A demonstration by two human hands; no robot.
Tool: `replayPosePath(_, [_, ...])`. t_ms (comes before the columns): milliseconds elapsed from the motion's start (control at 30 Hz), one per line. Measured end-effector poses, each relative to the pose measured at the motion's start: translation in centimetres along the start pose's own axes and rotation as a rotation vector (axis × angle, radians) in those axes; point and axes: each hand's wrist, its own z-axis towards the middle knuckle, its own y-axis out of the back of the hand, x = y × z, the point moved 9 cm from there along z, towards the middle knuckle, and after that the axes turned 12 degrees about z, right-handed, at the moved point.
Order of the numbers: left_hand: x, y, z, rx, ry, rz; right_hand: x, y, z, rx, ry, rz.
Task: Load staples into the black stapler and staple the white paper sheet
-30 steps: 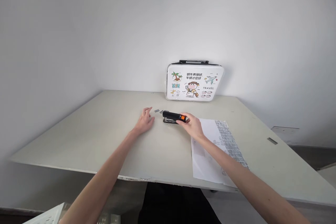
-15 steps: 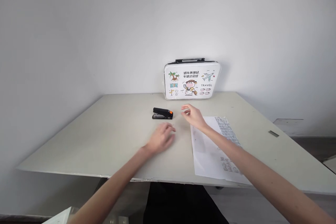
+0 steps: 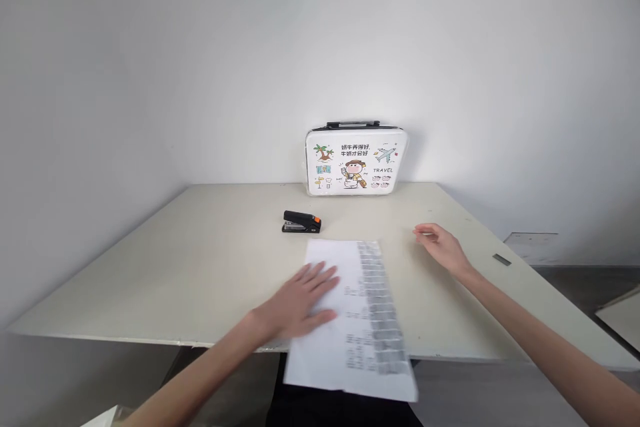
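Observation:
My left hand lies flat on a sheet of printed paper, its fingers spread. Text and a grey patterned strip run along the sheet's right side, and its lower end sticks out past the table's front edge. Up and to the right, my right hand is over the table, apart from the paper; its fingers are curled together and nothing shows in them. Beyond the paper's far end rests a black stapler with an orange part, touched by neither hand.
A white case with cartoon prints and a black handle stands upright against the wall at the back of the pale table. A small dark rectangular piece lies near the table's right edge.
The paper has shifted left and toward me, now under my left hand, whose fingers have spread. My right hand has moved right, off the paper, and its fingers have drawn together.

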Motion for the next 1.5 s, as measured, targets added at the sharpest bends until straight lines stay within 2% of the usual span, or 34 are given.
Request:
replayPosePath(67, [3.1, 1.1, -4.7, 0.038, 0.071, 0.087, -1.7, 1.4, -1.0, 0.007, -0.007, -0.015])
replayPosePath(133, [6.2, 2.2, -8.1, 0.054, 0.144, 0.163, -2.7, 2.2, -1.6, 0.017, 0.011, -0.008])
replayPosePath(233, [8.9, 3.1, -10.3, 0.037, 0.19, 0.229, -3.1, 2.3, -1.8, 0.029, 0.037, -0.015])
replayPosePath(367, [10.6, 2.9, -10.3, 0.027, 0.229, 0.216, -2.4, 1.8, -1.9, 0.038, 0.038, -0.042])
replayPosePath(500, [13.6, 4.2, -11.4, -0.092, 0.396, 0.188, -1.6, 1.6, -2.3, 0.044, 0.029, -0.039])
replayPosePath(567, [15.3, 4.6, -12.2, -0.106, 0.458, 0.192, -1.4, 1.6, -2.5, 0.048, 0.02, -0.045])
replayPosePath(700, [17.2, 4.2, -12.6, -0.047, 0.466, 0.227, -1.1, 1.6, -2.6, 0.045, 0.011, -0.046])
replayPosePath(1000, [18.4, 3.7, -13.7, -0.058, 0.484, 0.249, -1.4, 1.6, -2.7, 0.056, 0.03, -0.087])
replayPosePath(1100, [20.3, 4.2, -14.7, -0.141, 0.587, 0.24, -1.8, 1.7, -2.5, 0.051, 0.032, -0.087])
replayPosePath(1233, [24.1, 4.8, -15.4, -0.227, 0.741, 0.227, -1.9, 1.6, -2.2, 0.054, 0.047, -0.095])
replayPosePath(1367, [26.7, 4.6, -14.6, -0.237, 0.743, 0.275, -1.6, 1.5, -2.0, 0.059, 0.065, -0.094])
replayPosePath(1500, [27.5, 4.4, -14.3, -0.245, 0.739, 0.296, -1.4, 1.5, -1.9, 0.06, 0.07, -0.083])
